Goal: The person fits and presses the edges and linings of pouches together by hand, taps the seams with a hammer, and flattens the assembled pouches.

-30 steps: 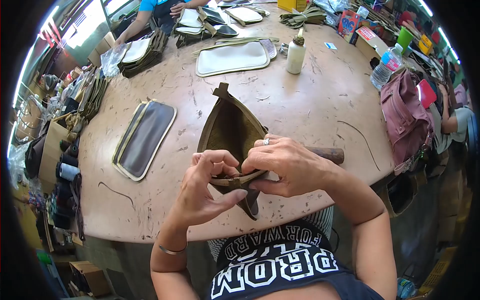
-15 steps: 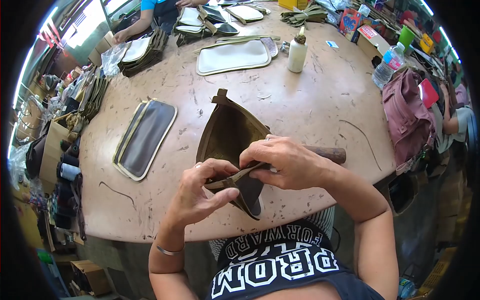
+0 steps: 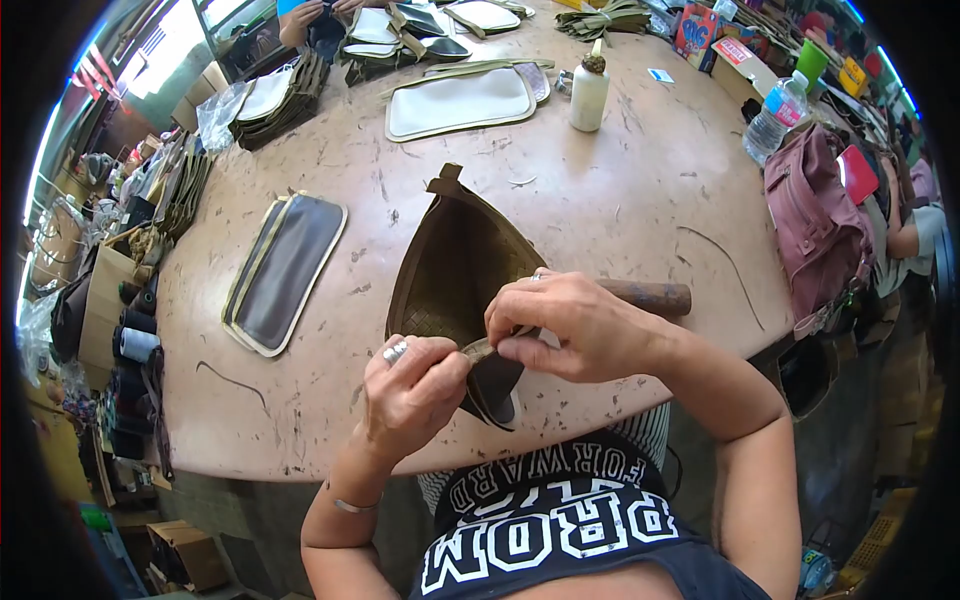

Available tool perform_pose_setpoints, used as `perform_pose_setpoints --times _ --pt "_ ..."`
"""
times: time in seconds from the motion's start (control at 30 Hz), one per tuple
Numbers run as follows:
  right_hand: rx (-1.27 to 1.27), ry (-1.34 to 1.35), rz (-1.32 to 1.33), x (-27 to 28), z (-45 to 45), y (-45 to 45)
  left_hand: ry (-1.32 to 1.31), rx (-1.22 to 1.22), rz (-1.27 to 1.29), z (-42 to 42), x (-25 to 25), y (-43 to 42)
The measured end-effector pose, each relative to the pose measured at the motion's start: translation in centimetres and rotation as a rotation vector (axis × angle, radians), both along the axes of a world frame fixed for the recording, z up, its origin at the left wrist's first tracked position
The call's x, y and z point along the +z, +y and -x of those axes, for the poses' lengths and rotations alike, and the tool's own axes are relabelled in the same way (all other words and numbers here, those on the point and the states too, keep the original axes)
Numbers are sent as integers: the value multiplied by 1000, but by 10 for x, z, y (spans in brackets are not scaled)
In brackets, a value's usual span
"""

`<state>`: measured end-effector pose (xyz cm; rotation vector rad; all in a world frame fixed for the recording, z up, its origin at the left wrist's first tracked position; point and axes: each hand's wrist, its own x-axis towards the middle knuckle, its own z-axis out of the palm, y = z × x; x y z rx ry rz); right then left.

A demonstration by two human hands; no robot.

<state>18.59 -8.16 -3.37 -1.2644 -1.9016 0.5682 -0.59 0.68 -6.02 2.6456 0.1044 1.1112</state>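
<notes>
A brown pouch with a woven-looking inside gapes open at the near edge of the table. Its far end carries a small tab and points away from me; a dark panel shows on the near side. My left hand, with a ring on it, is closed on the pouch's near rim. My right hand pinches the same rim a little to the right. Just beyond the right hand lies a dark cylindrical rod, partly hidden by it.
Dark flat panels with pale edging lie at the left. A white panel and a white bottle stand farther back. On the right are a water bottle and a pink bag. A co-worker's arm shows at the far side.
My left hand's thumb and fingers have closed on the pouch rim, where they were spread before. The right hand stays at the rim. The co-worker's arm has drawn back from the stack.
</notes>
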Motion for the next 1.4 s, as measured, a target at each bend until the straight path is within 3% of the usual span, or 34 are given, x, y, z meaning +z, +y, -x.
perform_pose_setpoints --times 0.13,0.33,0.53,0.67,0.83,0.97,1.23,1.4 --pt "-62 64 165 3 2 3 -36 -37 -185 0 -3 -2" --pt "27 -189 376 16 1 8 7 -30 -168 0 -1 -4" --pt "-58 -189 207 8 7 2 76 -25 -41 0 3 2" --pt "-56 -126 173 2 6 1 97 -112 173 7 7 9" --pt "-7 98 311 1 3 4 112 -82 -27 8 9 9" --pt "-3 1 345 3 3 5 98 -47 -68 4 10 7" --pt "-58 84 386 -1 -1 3 216 -57 175 12 20 17" --pt "-71 -36 167 -5 1 -2 181 -13 -28 13 10 10"
